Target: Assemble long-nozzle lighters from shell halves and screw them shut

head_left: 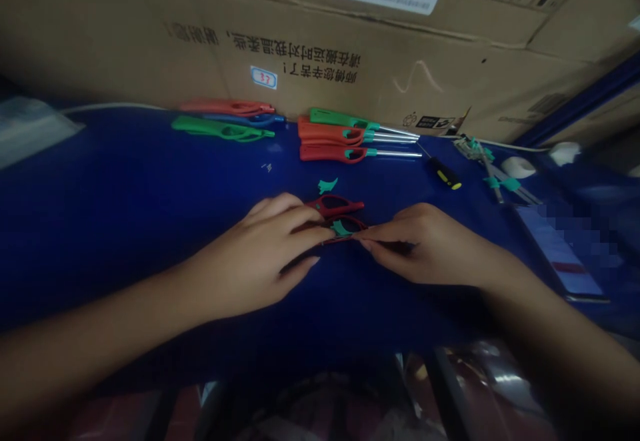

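Note:
My left hand [270, 254] is closed around the handle end of a red lighter casing half [355, 219], held low over the blue table. Inside the casing's loop sits a green trigger piece [341, 229], touched by my left fingertips. At the casing's front, the thumb and index finger of my right hand [425, 244] are pinched together. Whatever they grip is too small or hidden to make out. Just behind, a second red casing half [340, 203] lies partly under my left fingers. A loose green trigger [327, 185] rests beyond it.
Assembled lighters with metal tubes [360, 135] lie at the back, beside red, blue and green casings [220, 129]. A screwdriver [445, 173], tube parts [493, 171], a white roll [519, 167] and a phone [560, 251] are on the right. A cardboard box [200, 47] stands behind.

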`<move>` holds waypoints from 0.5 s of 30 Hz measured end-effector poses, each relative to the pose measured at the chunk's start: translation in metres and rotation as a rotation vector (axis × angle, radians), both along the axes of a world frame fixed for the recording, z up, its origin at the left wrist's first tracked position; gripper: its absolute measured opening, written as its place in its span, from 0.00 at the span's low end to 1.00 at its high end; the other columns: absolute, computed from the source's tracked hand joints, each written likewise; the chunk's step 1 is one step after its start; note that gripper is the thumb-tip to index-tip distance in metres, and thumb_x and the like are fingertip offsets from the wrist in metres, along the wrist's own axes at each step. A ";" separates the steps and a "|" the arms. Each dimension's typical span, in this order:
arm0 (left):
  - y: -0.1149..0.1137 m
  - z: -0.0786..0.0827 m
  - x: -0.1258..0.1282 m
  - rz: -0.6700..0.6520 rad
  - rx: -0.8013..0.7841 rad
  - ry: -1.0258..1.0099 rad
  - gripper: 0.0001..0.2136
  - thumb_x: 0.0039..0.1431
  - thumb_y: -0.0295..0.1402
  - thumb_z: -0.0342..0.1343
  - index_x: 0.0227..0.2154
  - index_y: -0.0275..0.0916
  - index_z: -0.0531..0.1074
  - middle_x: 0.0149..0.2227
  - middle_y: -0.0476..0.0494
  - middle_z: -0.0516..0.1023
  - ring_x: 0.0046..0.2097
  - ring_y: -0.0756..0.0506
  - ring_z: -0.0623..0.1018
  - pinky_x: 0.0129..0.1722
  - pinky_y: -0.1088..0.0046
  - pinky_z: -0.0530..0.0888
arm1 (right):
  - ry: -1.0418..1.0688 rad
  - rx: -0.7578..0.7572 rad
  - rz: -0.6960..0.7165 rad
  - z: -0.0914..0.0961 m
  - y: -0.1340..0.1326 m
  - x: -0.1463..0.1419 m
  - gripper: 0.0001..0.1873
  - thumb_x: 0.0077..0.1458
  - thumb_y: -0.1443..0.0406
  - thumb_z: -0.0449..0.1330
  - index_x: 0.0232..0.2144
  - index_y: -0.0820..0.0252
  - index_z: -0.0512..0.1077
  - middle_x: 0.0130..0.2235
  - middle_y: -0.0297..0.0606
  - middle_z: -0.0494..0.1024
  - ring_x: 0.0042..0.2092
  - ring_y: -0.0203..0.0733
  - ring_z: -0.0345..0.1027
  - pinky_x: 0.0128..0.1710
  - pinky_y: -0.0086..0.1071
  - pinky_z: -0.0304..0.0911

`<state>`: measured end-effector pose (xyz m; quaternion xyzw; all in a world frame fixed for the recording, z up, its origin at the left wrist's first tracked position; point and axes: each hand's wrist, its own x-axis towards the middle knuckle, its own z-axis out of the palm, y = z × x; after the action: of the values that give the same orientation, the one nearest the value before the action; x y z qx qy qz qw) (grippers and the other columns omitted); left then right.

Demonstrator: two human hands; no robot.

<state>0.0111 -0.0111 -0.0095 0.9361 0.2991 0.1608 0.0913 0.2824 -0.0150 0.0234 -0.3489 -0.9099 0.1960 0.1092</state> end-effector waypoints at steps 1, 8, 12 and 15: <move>0.000 0.000 0.000 -0.004 0.003 -0.004 0.18 0.66 0.32 0.54 0.58 0.48 0.71 0.56 0.44 0.74 0.59 0.37 0.68 0.58 0.54 0.69 | -0.002 -0.008 0.000 0.001 0.000 0.000 0.12 0.64 0.67 0.57 0.35 0.59 0.81 0.24 0.32 0.79 0.21 0.30 0.64 0.25 0.29 0.51; -0.001 -0.001 0.001 -0.016 0.020 0.012 0.18 0.67 0.30 0.51 0.58 0.48 0.72 0.56 0.43 0.74 0.60 0.38 0.68 0.60 0.54 0.68 | -0.013 -0.056 -0.023 0.003 -0.001 0.000 0.12 0.64 0.67 0.57 0.39 0.57 0.82 0.26 0.33 0.81 0.21 0.30 0.64 0.25 0.29 0.52; 0.000 -0.001 0.001 -0.021 0.024 0.011 0.20 0.66 0.27 0.51 0.58 0.48 0.72 0.56 0.44 0.75 0.58 0.38 0.70 0.58 0.54 0.69 | -0.006 -0.053 -0.014 0.002 -0.001 0.001 0.12 0.65 0.67 0.57 0.38 0.57 0.82 0.25 0.33 0.79 0.21 0.30 0.63 0.25 0.29 0.51; -0.001 -0.001 0.000 -0.025 0.026 -0.002 0.21 0.65 0.25 0.51 0.58 0.48 0.72 0.55 0.45 0.75 0.57 0.38 0.71 0.58 0.56 0.69 | -0.005 -0.049 -0.016 0.002 -0.001 0.001 0.12 0.64 0.66 0.57 0.39 0.57 0.82 0.25 0.32 0.79 0.21 0.29 0.62 0.25 0.28 0.51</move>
<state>0.0112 -0.0118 -0.0102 0.9407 0.2853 0.1643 0.0813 0.2836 -0.0157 0.0249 -0.3594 -0.9022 0.2166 0.0999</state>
